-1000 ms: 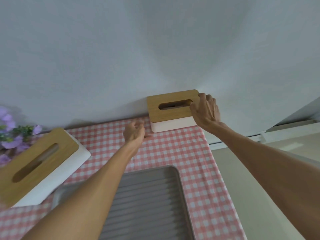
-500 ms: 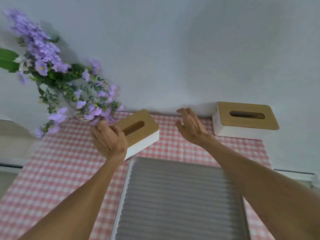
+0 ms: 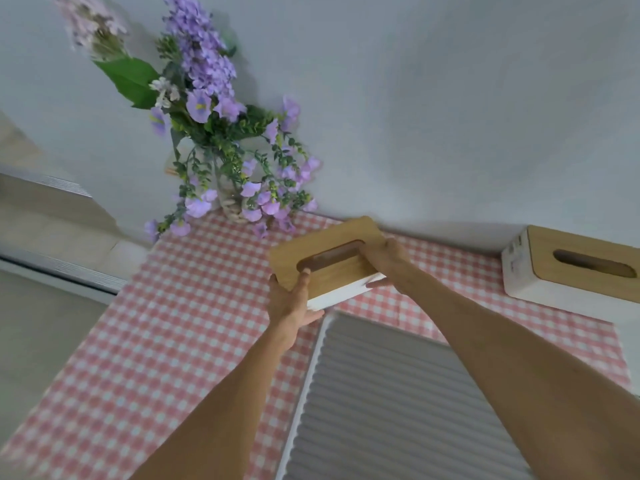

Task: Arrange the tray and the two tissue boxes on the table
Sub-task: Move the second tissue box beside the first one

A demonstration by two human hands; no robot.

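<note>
A white tissue box with a wooden slotted lid [image 3: 323,251] sits at the middle of the table, turned at an angle. My left hand [image 3: 291,303] grips its near left corner, thumb on the lid. My right hand [image 3: 386,263] clasps its right end. A second tissue box [image 3: 568,271] of the same kind stands at the far right against the wall. The grey ribbed tray [image 3: 388,403] lies in front, between my forearms, on the pink checked tablecloth [image 3: 173,323].
A vase of purple flowers with green leaves [image 3: 221,147] stands at the back of the table, just left of the held box. The pale wall runs behind everything. The cloth's left edge drops to a beige floor and a window sill.
My view swung left, from the right box to the left one. My right hand let go of the right box, and both hands closed on the left box.
</note>
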